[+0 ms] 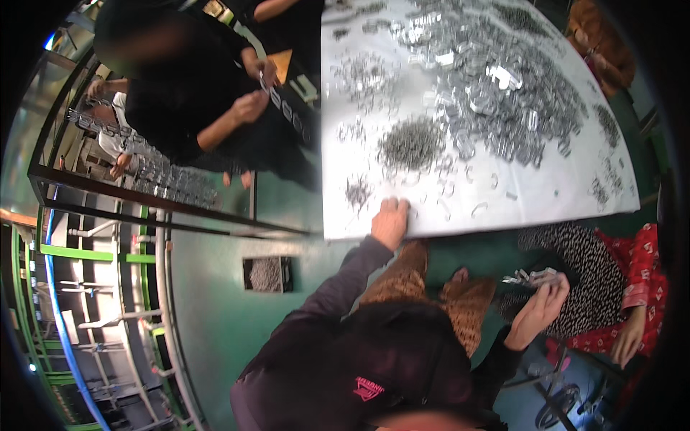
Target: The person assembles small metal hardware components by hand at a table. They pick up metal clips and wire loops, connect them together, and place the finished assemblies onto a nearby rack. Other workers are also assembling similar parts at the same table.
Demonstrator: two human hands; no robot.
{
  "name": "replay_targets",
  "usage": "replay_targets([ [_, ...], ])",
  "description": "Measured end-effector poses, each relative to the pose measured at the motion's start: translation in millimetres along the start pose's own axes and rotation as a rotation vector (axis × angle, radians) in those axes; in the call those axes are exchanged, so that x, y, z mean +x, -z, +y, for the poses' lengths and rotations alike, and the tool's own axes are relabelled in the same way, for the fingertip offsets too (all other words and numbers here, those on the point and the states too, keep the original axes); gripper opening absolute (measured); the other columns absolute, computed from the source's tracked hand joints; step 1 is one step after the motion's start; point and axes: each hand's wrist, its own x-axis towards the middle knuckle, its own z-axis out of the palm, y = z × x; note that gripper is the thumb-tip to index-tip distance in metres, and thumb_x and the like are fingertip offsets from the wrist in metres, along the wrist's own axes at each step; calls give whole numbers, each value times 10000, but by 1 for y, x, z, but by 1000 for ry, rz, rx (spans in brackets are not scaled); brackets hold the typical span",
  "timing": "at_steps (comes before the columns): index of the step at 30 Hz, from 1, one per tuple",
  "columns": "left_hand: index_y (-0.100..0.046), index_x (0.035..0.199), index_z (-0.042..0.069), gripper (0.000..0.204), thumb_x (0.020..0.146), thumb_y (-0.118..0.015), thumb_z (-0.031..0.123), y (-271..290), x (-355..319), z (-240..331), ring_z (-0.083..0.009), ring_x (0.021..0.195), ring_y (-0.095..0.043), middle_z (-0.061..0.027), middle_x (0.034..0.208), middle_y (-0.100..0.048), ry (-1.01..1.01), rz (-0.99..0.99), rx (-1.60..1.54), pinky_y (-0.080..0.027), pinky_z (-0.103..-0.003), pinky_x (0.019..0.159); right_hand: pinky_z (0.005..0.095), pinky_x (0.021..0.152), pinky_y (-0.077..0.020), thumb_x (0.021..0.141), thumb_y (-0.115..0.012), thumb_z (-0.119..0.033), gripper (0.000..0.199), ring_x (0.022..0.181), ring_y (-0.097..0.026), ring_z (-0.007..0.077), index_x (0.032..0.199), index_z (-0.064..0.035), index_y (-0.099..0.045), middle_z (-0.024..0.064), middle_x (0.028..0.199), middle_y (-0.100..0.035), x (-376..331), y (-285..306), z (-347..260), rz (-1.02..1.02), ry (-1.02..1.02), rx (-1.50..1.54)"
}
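Observation:
My left hand [390,221] is at the near edge of the white table [345,224], its fingers curled down against the surface; whatever is under the fingertips is hidden. Close to it lie a small cluster of thin dark metal bits [357,191] and a round heap of small grey metal parts [412,143]. Off the table to the right, my right hand [540,310] is closed around several shiny silver metal pieces [533,276], which stick out past the fingers. Loose curved clips [479,210] are scattered along the table's front.
A large pile of silver metal links [503,93] covers the table's middle. At left, a co-worker's hands [251,104] hold a linked metal strip [287,111]. A person in patterned red clothing [640,287] sits close at right. A dark bin of parts [267,274] stands on the green floor.

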Motion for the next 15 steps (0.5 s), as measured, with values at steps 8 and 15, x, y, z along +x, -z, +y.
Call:
replay_targets([
  [8, -638, 1035, 93, 230, 819, -629, 173, 6, 30, -14, -322, 948, -527, -106, 995, -583, -8, 26, -69, -466, -420, 807, 267, 901, -405, 910, -473, 68, 261, 988, -496, 141, 1166, 21, -462, 86, 1074, -511, 10, -20, 1, -27, 44, 133],
  [15, -568, 1197, 25, 489, 811, -683, 303, 13, 56, -44, -377, 1173, -447, -140, 1248, -535, 106, 186, 190, -390, -470, 947, 278, 903, -411, 900, -502, 61, 245, 965, -524, 148, 1138, 24, -458, 96, 1039, -546, 15, -29, -5, -24, 56, 214],
])
